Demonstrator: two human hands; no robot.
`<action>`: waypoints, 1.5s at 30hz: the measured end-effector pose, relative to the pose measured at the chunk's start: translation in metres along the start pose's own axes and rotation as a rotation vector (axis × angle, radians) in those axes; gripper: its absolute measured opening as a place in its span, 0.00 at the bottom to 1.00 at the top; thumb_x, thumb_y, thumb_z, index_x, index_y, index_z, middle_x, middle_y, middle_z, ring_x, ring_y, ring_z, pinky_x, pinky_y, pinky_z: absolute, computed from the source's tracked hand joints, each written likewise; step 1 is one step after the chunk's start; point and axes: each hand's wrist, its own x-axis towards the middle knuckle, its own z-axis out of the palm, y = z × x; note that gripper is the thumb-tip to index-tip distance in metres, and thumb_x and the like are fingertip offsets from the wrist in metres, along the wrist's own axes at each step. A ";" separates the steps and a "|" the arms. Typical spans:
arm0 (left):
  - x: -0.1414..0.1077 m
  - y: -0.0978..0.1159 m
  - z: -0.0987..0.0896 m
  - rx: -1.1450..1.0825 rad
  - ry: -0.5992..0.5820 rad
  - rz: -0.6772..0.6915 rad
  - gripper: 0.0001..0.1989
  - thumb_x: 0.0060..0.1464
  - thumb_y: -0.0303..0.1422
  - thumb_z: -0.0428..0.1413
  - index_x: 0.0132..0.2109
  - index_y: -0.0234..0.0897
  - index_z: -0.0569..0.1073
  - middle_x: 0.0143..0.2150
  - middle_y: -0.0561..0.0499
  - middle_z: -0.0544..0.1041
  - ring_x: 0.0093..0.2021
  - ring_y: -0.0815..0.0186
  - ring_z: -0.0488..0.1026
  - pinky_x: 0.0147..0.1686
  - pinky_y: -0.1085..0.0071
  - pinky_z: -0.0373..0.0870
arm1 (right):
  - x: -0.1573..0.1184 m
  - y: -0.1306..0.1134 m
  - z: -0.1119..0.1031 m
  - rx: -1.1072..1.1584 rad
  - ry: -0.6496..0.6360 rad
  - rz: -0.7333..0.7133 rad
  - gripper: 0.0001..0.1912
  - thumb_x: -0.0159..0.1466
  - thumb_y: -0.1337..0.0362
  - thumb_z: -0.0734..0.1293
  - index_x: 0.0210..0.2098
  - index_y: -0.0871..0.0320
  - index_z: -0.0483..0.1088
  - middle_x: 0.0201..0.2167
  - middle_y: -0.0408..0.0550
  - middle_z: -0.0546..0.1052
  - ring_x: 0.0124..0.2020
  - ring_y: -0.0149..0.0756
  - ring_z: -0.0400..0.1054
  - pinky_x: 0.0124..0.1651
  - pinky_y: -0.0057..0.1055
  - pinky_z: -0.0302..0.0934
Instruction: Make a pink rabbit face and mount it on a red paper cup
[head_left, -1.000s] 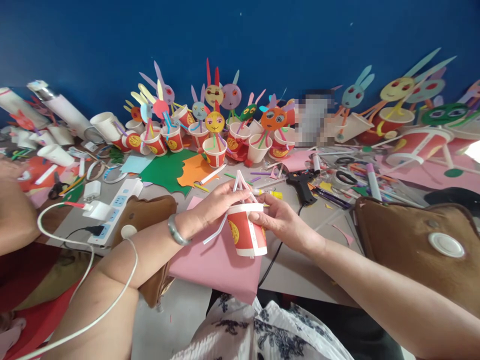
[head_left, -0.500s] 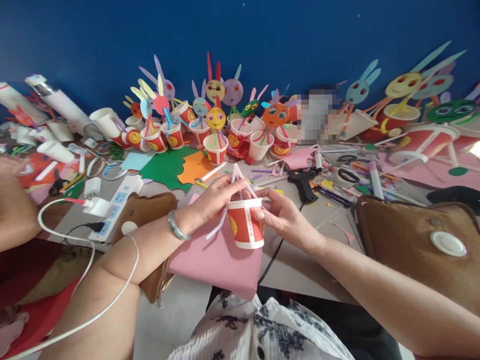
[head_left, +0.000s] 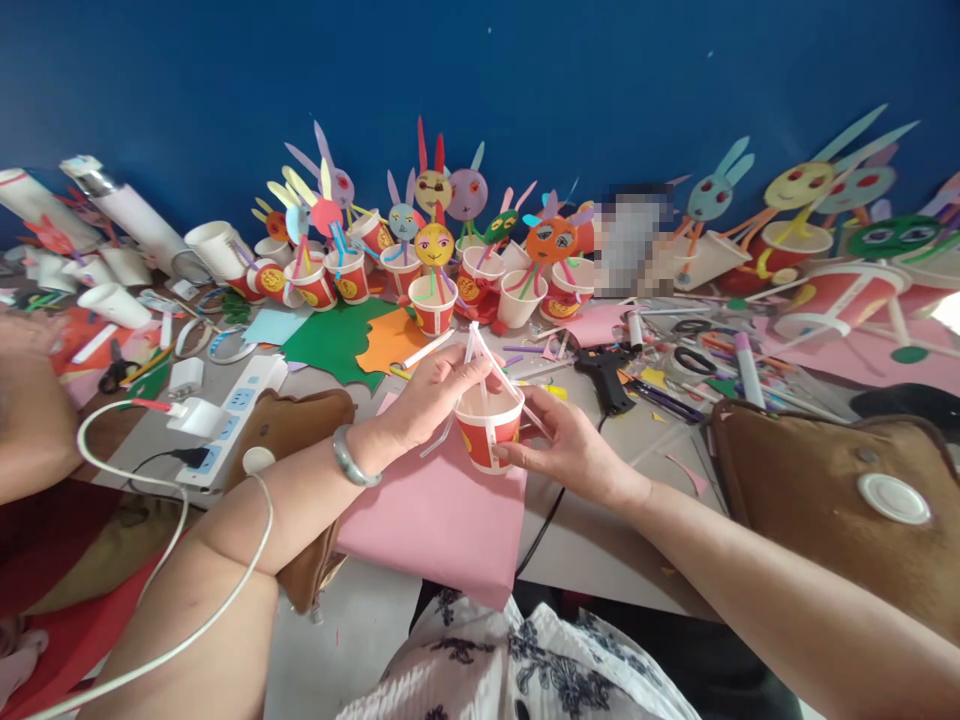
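A red and white paper cup (head_left: 474,445) is held above a sheet of pink paper (head_left: 427,530), its open mouth now tipped toward me. White straws (head_left: 474,345) rise from the cup and meet in a peak over its rim; other straw ends hang down outside on both sides. With my left hand (head_left: 431,395) I pinch the straws near that peak. The thumb of my right hand (head_left: 574,445) presses the front of the cup, while its fingers reach round the right side beside a straw. Part of those fingertips is hidden behind the cup.
Several cups with paper rabbit-like figures, one with a yellow face (head_left: 435,243), line the blue wall. A black glue gun (head_left: 604,378) lies right of my hands. A power strip (head_left: 238,410) and green paper (head_left: 337,335) are left. A brown pouch (head_left: 817,500) lies right; another person's arm (head_left: 30,410) is far left.
The cup has tilted so more of its inside shows, and its base has risen. My right hand has shifted lower on its side. My left hand keeps its pinch on the straws.
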 end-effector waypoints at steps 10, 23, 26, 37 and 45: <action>0.002 -0.005 0.002 -0.031 0.051 0.085 0.23 0.63 0.53 0.56 0.32 0.38 0.76 0.33 0.49 0.78 0.46 0.62 0.76 0.53 0.65 0.69 | 0.001 -0.001 0.002 -0.066 0.076 -0.080 0.29 0.55 0.52 0.78 0.51 0.55 0.72 0.45 0.50 0.80 0.44 0.44 0.76 0.45 0.37 0.75; 0.000 -0.004 0.006 -0.171 0.186 0.143 0.18 0.56 0.48 0.65 0.42 0.40 0.73 0.28 0.56 0.76 0.31 0.68 0.76 0.40 0.68 0.72 | -0.001 0.007 0.002 -0.134 0.045 -0.148 0.34 0.57 0.51 0.77 0.58 0.56 0.68 0.48 0.53 0.80 0.47 0.45 0.76 0.48 0.38 0.73; 0.001 -0.004 0.007 -0.179 0.188 0.173 0.18 0.56 0.47 0.66 0.39 0.40 0.70 0.29 0.57 0.76 0.31 0.69 0.75 0.41 0.68 0.73 | -0.002 0.005 0.003 -0.162 0.035 -0.159 0.35 0.59 0.53 0.77 0.62 0.54 0.65 0.48 0.51 0.79 0.47 0.44 0.76 0.48 0.38 0.72; 0.000 -0.001 0.004 -0.214 0.167 0.170 0.16 0.55 0.44 0.67 0.43 0.40 0.73 0.29 0.56 0.77 0.31 0.69 0.76 0.37 0.70 0.74 | -0.007 -0.002 0.007 -0.225 0.012 -0.224 0.36 0.60 0.52 0.76 0.63 0.56 0.63 0.49 0.54 0.80 0.45 0.44 0.77 0.46 0.35 0.72; 0.000 -0.001 0.000 -0.179 0.178 0.233 0.14 0.57 0.45 0.65 0.42 0.39 0.78 0.32 0.53 0.79 0.33 0.68 0.76 0.37 0.70 0.75 | -0.004 0.000 0.004 -0.279 0.047 -0.244 0.34 0.61 0.57 0.75 0.62 0.57 0.63 0.48 0.53 0.80 0.46 0.43 0.76 0.46 0.34 0.72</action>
